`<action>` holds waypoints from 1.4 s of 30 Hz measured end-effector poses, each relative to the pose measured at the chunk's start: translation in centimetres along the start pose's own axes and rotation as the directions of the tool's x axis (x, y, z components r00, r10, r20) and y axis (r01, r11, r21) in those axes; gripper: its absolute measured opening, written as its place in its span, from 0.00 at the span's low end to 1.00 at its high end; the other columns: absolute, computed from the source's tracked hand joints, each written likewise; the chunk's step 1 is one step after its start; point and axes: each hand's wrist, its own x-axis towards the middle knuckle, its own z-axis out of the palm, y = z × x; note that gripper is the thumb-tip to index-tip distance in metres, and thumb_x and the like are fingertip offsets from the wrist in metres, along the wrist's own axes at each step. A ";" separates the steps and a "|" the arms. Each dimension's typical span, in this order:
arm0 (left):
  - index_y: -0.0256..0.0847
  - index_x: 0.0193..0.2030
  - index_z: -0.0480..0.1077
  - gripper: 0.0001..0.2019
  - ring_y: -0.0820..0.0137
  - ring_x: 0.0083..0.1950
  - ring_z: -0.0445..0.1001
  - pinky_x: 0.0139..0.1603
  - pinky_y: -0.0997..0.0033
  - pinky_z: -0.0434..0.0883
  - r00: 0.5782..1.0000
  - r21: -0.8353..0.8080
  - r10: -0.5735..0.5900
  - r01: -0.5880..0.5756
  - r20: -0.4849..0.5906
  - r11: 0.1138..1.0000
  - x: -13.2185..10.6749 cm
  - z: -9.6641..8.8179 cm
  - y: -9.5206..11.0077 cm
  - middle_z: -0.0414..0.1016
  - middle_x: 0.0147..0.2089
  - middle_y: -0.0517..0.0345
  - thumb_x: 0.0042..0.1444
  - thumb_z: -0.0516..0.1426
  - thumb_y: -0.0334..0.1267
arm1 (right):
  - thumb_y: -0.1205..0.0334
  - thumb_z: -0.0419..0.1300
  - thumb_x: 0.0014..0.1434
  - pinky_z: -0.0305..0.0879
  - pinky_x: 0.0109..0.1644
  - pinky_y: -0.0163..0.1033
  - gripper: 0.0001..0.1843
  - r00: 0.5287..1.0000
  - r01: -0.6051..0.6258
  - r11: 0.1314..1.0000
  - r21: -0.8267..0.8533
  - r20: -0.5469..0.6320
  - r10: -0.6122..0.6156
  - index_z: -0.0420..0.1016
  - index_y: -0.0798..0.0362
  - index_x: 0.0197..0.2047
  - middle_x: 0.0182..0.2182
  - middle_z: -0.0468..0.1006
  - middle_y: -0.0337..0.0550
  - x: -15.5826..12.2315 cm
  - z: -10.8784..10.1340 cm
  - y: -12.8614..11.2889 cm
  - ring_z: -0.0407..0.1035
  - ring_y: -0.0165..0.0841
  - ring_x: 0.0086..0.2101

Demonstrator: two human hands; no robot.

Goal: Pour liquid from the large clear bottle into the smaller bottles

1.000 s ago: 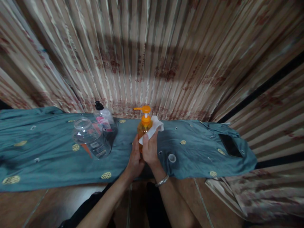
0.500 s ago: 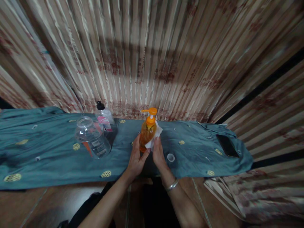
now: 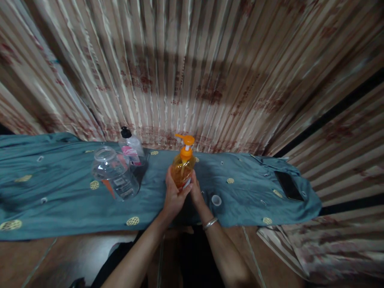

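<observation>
An orange pump bottle (image 3: 182,171) with amber, see-through sides stands upright between my hands, its spout pointing to the left. My left hand (image 3: 174,197) is closed around its lower left side, thumb across the front. On the lower right, my right hand (image 3: 195,189) presses a white tissue (image 3: 187,183) against the bottle; only a small piece of the tissue shows. The fingers of both hands are partly hidden behind the bottle. A small white round cap or ring (image 3: 216,200) lies on the cloth beside my right wrist.
A teal patterned cloth (image 3: 243,200) covers the table. To the left are a clear wide-mouthed jar (image 3: 115,176) and a clear bottle with a black top and pink label (image 3: 132,150). A black phone (image 3: 288,185) lies at the right. Striped curtains (image 3: 192,80) hang behind.
The bottle has shifted slightly left and turned a little. My right hand has moved lower and inward along it, and most of the white tissue is now out of sight.
</observation>
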 end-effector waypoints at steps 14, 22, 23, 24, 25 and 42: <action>0.43 0.52 0.72 0.38 0.51 0.53 0.85 0.62 0.43 0.79 0.986 -0.112 -0.153 0.144 -0.071 0.983 1.6 -3.2 3.4 0.86 0.51 0.49 0.34 0.78 0.51 | 0.32 0.60 0.66 0.76 0.64 0.53 0.28 0.956 -0.039 0.996 0.076 0.292 0.015 0.84 0.49 0.44 0.42 0.90 0.43 1.5 0.7 -5.4 0.83 0.43 0.49; 0.43 0.53 0.71 0.39 0.53 0.52 0.85 0.58 0.48 0.81 0.983 -0.107 -0.148 0.136 -0.105 0.985 1.7 -4.1 4.8 0.85 0.52 0.49 0.35 0.77 0.52 | 0.40 0.50 0.71 0.77 0.61 0.58 0.25 0.871 -0.434 0.852 0.294 0.380 0.312 0.79 0.50 0.42 0.42 0.89 0.52 -0.9 2.1 -1.4 0.83 0.49 0.51; 0.43 0.53 0.71 0.39 0.53 0.52 0.85 0.58 0.48 0.81 0.983 -0.100 -0.143 0.132 -0.116 0.986 1.8 -4.1 4.8 0.85 0.52 0.49 0.35 0.78 0.53 | 0.40 0.49 0.70 0.77 0.60 0.59 0.26 0.865 -0.444 0.835 0.325 0.397 0.305 0.79 0.51 0.45 0.44 0.89 0.53 -1.3 2.3 -1.3 0.82 0.49 0.52; 0.44 0.53 0.71 0.40 0.53 0.53 0.85 0.58 0.48 0.81 0.982 -0.092 -0.138 0.127 -0.126 0.988 1.8 -4.2 4.8 0.85 0.52 0.49 0.34 0.78 0.53 | 0.38 0.48 0.70 0.78 0.58 0.59 0.28 0.856 -0.458 0.818 0.347 0.421 0.301 0.79 0.51 0.48 0.46 0.89 0.54 -1.7 2.6 -1.1 0.82 0.49 0.51; 0.44 0.53 0.71 0.40 0.53 0.53 0.85 0.59 0.48 0.80 0.982 -0.084 -0.133 0.123 -0.136 0.989 1.8 -4.2 4.8 0.84 0.52 0.49 0.34 0.78 0.53 | 0.36 0.48 0.69 0.80 0.55 0.59 0.30 0.843 -0.478 0.800 0.364 0.446 0.301 0.79 0.51 0.50 0.47 0.89 0.54 -2.1 2.9 -1.0 0.83 0.49 0.50; 0.49 0.49 0.71 0.32 0.58 0.46 0.83 0.55 0.49 0.81 0.975 -0.008 -0.018 0.016 -0.223 1.000 2.8 -4.7 4.3 0.83 0.45 0.57 0.38 0.76 0.51 | 0.46 0.68 0.66 0.76 0.38 0.43 0.15 0.958 -0.120 0.968 -0.219 0.228 0.171 0.80 0.49 0.37 0.28 0.81 0.43 -6.7 -0.5 -0.2 0.78 0.41 0.32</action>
